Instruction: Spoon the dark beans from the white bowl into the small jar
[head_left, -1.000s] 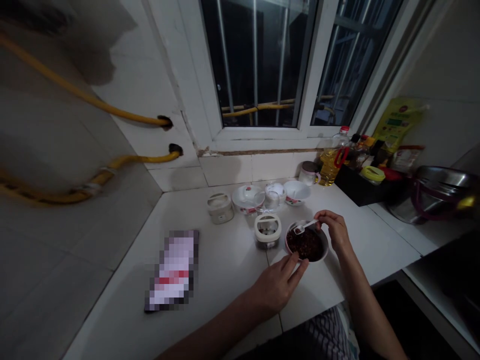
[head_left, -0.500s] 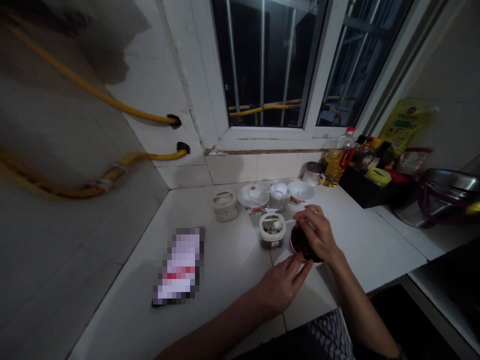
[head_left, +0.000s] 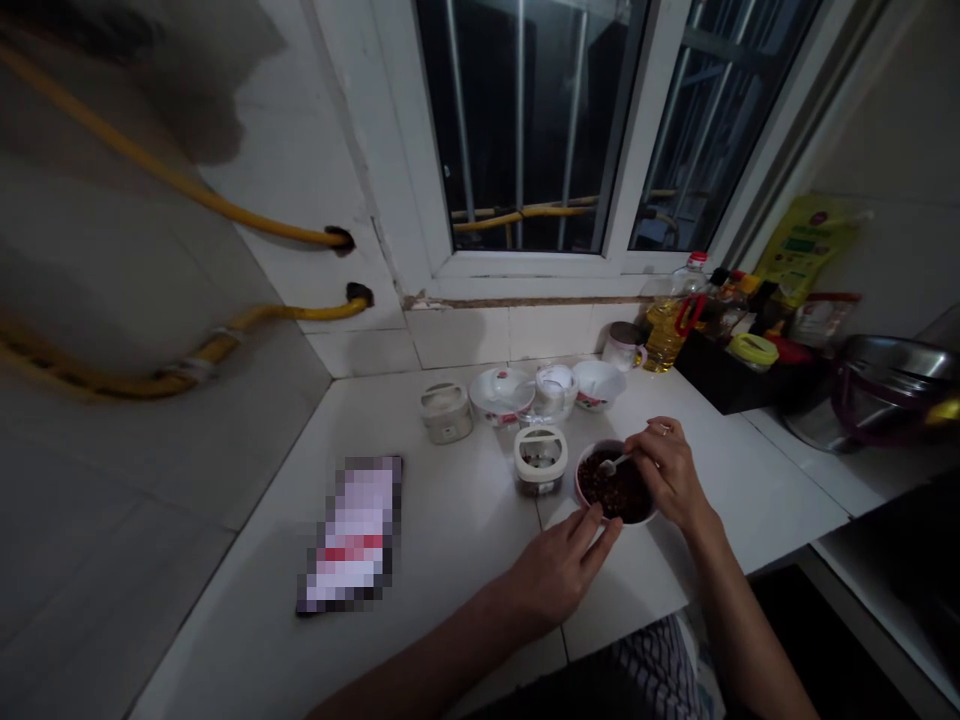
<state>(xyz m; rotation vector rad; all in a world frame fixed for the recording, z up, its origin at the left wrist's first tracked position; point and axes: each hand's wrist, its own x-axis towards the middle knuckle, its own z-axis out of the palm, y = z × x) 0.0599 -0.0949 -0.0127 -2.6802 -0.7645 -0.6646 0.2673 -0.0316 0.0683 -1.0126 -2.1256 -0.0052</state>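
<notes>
A small white spoon [head_left: 610,465] is pinched in the fingers of my right hand [head_left: 670,470]. Its tip is over the dark, reddish-brown contents of a round bowl [head_left: 578,490]. On the bowl's near rim rest the fingertips of my left hand [head_left: 553,572], steadying it on the counter. Just left of the bowl stands a squat clear jar [head_left: 539,486] with a white rim and dark bits inside. Whether its lid is open is hard to make out.
Behind are a second jar [head_left: 447,425], two white floral bowls, a container with white contents [head_left: 556,385] and a lidded mug [head_left: 622,350]. An oil bottle [head_left: 664,335], a condiment box [head_left: 705,375] and a metal pot [head_left: 892,390] line the right. A blurred phone-like object [head_left: 356,535] lies left.
My right hand has moved right, bringing the spoon from above the jar to over the bowl. My left hand stays at the bowl's rim.
</notes>
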